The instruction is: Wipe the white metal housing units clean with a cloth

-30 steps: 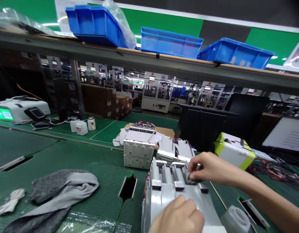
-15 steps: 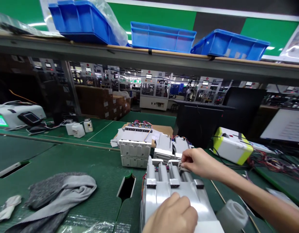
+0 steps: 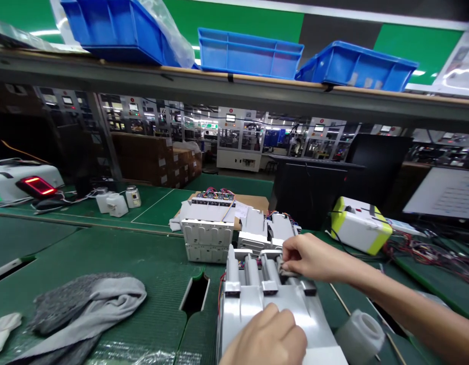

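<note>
A grey plastic unit (image 3: 272, 309) with rounded channels along its far end lies in front of me, loose wires showing at its left side. My right hand (image 3: 308, 257) pinches a small crumpled grey cloth (image 3: 287, 271) against the channels at the far right of this unit. My left hand (image 3: 270, 334) is closed, knuckles up, over the unit's near part; its fingertips are hidden beneath it. Behind the unit stand a white-and-grey module (image 3: 208, 233) with wires on top and a similar lower module (image 3: 253, 228).
A grey garment-like cloth (image 3: 101, 309) and a white rag (image 3: 4, 329) lie at left. A slot (image 3: 195, 296) cuts the green bench. Right of the unit are a white roll (image 3: 361, 334), a white-and-yellow box (image 3: 359, 223) and tangled cables (image 3: 412, 248). Blue bins (image 3: 249, 53) sit on the overhead shelf.
The view has shifted slightly, moving most things a little left. The scanner-like device at left now glows red. Both hands stay on the unit, the right one still pinching the cloth.
</note>
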{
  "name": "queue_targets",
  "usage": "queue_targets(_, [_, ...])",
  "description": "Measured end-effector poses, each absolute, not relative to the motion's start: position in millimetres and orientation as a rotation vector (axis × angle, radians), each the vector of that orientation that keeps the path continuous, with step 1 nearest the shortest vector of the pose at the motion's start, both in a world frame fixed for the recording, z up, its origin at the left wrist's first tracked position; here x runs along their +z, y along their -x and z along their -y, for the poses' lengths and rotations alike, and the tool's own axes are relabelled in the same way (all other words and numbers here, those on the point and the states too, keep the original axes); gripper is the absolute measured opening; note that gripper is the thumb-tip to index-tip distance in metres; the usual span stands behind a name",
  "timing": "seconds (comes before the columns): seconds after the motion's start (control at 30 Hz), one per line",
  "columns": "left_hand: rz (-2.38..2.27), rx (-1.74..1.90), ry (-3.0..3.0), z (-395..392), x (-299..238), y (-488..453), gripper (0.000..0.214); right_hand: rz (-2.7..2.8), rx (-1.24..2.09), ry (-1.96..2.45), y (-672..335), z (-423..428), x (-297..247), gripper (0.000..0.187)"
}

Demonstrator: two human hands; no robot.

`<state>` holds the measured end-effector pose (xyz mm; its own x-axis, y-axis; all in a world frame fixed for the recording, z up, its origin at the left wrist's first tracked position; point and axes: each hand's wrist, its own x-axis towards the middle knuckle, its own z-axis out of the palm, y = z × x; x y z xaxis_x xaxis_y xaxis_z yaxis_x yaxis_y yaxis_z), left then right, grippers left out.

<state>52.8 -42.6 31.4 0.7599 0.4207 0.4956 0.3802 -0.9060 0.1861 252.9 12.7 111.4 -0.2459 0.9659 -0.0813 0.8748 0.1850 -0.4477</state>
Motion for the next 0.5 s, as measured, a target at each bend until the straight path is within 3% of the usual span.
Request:
queue_targets(0.13, [-0.627, 0.837, -2.866, 42.7, 33.0, -52.2, 0.022, 2.263, 0.486, 1.803, -244.6, -12.0, 119.5, 0.008])
queue_targets(0.3, [-0.648, 0.864, -2.861, 45.7, 30.6, -52.1, 0.023, 2.383, 0.62, 1.803, -236.3, -7.9, 126.1, 0.004])
queue_targets(0.5, [-0.686, 0.821, -2.88, 45.1, 33.8, -54.2, 0.025, 2.264, 0.414, 1.84, -239.7, -22.8, 115.6, 0.009])
